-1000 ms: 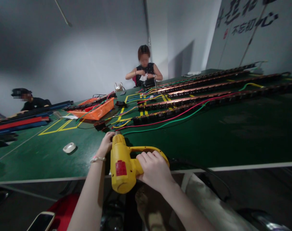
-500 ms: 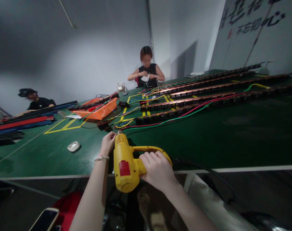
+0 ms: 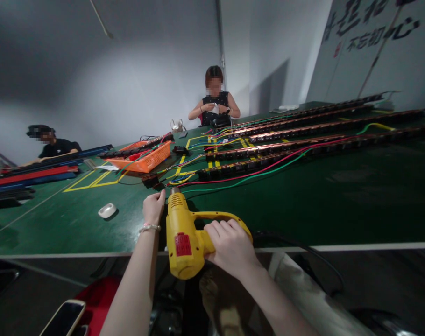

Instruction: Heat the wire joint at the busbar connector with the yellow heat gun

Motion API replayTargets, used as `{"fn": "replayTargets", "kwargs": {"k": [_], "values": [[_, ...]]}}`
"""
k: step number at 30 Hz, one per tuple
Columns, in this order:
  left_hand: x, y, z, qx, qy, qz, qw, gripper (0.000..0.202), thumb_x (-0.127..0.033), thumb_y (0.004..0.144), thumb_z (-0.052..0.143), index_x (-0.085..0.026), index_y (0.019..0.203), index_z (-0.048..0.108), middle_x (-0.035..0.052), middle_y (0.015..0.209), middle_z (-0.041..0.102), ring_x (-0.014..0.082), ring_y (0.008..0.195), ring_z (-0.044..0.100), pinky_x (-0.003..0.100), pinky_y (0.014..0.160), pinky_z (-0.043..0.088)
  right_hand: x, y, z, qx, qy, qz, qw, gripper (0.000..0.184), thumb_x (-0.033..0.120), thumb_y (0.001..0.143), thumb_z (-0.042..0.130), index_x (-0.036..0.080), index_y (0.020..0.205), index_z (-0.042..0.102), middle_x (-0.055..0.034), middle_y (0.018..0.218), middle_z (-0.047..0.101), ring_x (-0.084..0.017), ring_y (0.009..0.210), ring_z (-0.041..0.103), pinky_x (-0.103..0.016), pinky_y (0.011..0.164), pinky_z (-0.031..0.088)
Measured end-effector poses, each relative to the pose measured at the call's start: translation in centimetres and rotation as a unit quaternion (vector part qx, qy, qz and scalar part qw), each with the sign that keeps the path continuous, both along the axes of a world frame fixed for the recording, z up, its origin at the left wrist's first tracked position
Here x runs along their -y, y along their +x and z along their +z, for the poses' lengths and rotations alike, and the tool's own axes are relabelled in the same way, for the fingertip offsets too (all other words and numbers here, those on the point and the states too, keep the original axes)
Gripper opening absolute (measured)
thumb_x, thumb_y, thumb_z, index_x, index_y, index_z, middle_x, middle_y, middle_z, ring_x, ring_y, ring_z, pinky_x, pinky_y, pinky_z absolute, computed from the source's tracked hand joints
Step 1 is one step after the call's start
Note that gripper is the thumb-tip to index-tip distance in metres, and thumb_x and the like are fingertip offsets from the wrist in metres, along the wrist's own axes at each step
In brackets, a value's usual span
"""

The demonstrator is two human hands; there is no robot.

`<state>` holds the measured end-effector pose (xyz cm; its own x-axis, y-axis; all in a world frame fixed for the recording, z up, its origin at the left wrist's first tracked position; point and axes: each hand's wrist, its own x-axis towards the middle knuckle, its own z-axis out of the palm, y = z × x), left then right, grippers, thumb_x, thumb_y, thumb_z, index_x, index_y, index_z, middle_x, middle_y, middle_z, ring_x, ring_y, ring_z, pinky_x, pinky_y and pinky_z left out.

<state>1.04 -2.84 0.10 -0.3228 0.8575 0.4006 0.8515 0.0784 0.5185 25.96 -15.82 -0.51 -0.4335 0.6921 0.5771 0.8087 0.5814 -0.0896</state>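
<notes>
My right hand (image 3: 231, 242) is wrapped round the handle of a yellow heat gun (image 3: 184, 233) with a red label. Its metal nozzle points away from me, towards several coloured wires (image 3: 182, 179) at the end of a long black and copper strip (image 3: 230, 170). Just left of the nozzle, my left hand (image 3: 153, 207) is closed with the thumb uppermost. Its fingertips are hidden, and what they grip cannot be made out. A small dark block with copper on it (image 3: 152, 182) lies just beyond that hand.
More long strips (image 3: 286, 135) cover the green table (image 3: 321, 200) at the right. An orange basket (image 3: 149, 163) stands beyond my left hand, and a small white dish (image 3: 107, 211) lies left. Two people sit across the table. A black cable (image 3: 317, 259) hangs over the front edge.
My left hand has shifted slightly left, away from the nozzle, and its thumb now shows upright. The heat gun stays nearly in place in my right hand.
</notes>
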Motion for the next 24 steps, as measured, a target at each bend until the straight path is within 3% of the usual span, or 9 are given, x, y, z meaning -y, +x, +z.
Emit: {"fn": "replayTargets", "kwargs": {"k": [5,13,24], "values": [[0.0,0.0,0.2,0.022,-0.029,0.042,0.998,0.046,-0.052,0.079,0.038,-0.020,0.054,0.059,0.0060,0.055,0.054,0.0175,0.053,0.046,0.027,0.052,0.026,0.0,0.1,-0.1,-0.002,-0.003,0.001,1.000,0.031,0.038,0.071,0.068,0.016,0.091,0.058,-0.0017,0.081,0.062,-0.020,0.075,0.053,-0.033,0.073,0.031],[-0.8,-0.8,-0.5,0.079,0.015,0.057,0.995,0.047,-0.052,0.077,0.037,-0.016,0.056,0.060,0.0062,0.057,0.056,0.0171,0.059,0.047,0.027,0.054,0.029,0.2,1.0,-0.2,0.009,-0.013,0.042,0.999,0.027,0.041,0.073,0.065,0.018,0.087,0.058,-0.0014,0.081,0.063,-0.019,0.074,0.053,-0.033,0.071,0.029],[-1.3,-1.3,-1.1,0.208,0.076,0.024,0.975,0.043,-0.052,0.074,0.044,-0.018,0.047,0.045,-0.0032,0.043,0.035,0.0107,0.047,0.033,0.025,0.049,0.026,0.0,3.6,0.4,-0.026,-0.047,0.020,0.998,0.019,0.031,0.072,0.061,0.018,0.085,0.061,-0.0014,0.079,0.065,-0.018,0.075,0.055,-0.032,0.071,0.028]]}}
